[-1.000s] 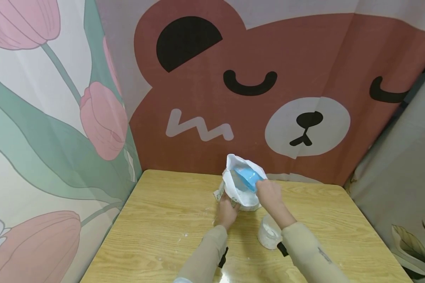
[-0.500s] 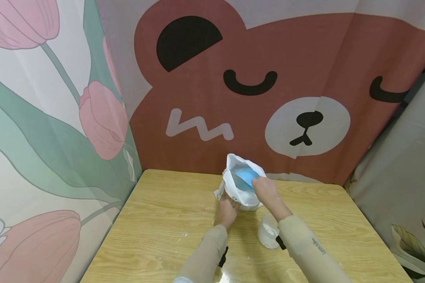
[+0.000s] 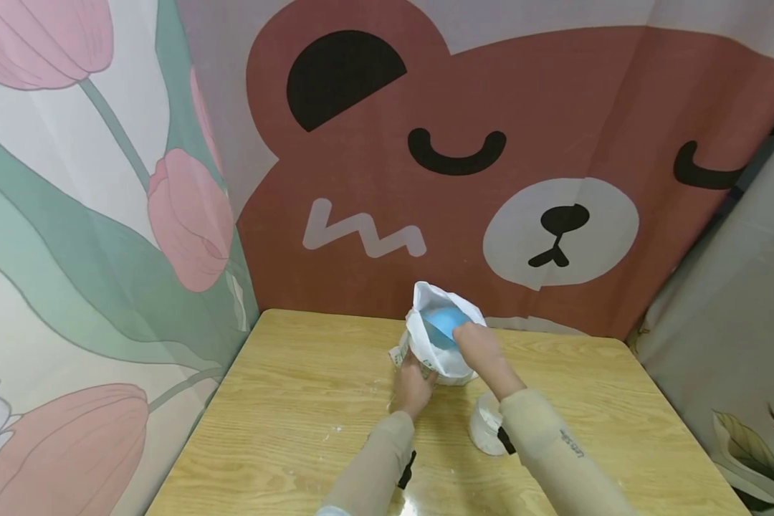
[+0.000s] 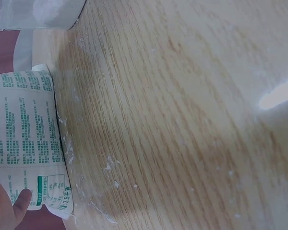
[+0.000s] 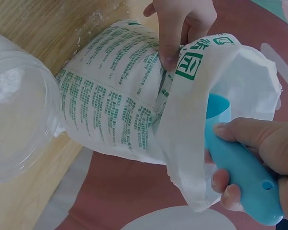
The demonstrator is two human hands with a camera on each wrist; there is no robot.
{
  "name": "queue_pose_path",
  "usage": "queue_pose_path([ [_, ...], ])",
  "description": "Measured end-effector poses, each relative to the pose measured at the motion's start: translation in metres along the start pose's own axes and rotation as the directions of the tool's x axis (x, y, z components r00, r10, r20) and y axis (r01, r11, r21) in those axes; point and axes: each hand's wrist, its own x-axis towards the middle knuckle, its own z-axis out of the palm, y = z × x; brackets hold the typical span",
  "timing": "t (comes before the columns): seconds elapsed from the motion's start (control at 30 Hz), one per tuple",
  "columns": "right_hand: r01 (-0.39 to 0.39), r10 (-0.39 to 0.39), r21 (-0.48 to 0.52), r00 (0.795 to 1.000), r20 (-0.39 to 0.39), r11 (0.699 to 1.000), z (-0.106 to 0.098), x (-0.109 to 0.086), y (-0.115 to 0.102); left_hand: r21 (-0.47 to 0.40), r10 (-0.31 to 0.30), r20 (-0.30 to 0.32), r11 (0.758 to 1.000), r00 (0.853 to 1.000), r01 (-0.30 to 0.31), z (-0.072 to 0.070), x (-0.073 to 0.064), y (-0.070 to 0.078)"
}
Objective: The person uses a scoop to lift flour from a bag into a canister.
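Observation:
A white bag with green print (image 5: pixel 110 91) stands on the table, its top folded down and its mouth open. My left hand (image 3: pixel 414 387) grips the bag's near side below the rolled rim; its thumb and fingers (image 5: pixel 170 43) press into the bag in the right wrist view. My right hand (image 3: pixel 481 352) holds a blue scoop (image 5: pixel 240 167) by its handle, thumb on top. The scoop's bowl (image 3: pixel 445 322) is inside the bag mouth; the bag wall partly hides it in the right wrist view.
A clear plastic jar (image 5: pixel 24 124) with some white powder in it stands on the wooden table (image 3: pixel 309 387), near the right forearm. White specks lie on the tabletop. A curtain with a bear print (image 3: pixel 374 179) hangs behind the table's far edge.
My right hand has moved a little left and forward, and the scoop sits deeper in the bag mouth. The left hand and the bag have stayed in place.

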Motion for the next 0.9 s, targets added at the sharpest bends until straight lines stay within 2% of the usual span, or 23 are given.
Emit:
queue_pose_path([
  [0.5,-0.047,0.046,0.044,0.998,0.040,0.998,0.007,0.012,0.008,-0.003,0.012,0.002,1.000,1.000,-0.011,-0.001,0.002,0.000],
  [0.77,-0.113,0.108,0.066,0.992,0.067,0.991,0.002,0.015,0.003,0.008,0.031,-0.008,1.000,0.999,-0.031,-0.001,0.002,0.000],
  [0.9,-0.128,0.124,0.063,0.990,0.068,0.990,0.002,0.016,0.002,-0.002,0.013,0.005,1.000,1.000,-0.013,-0.001,0.001,0.001],
])
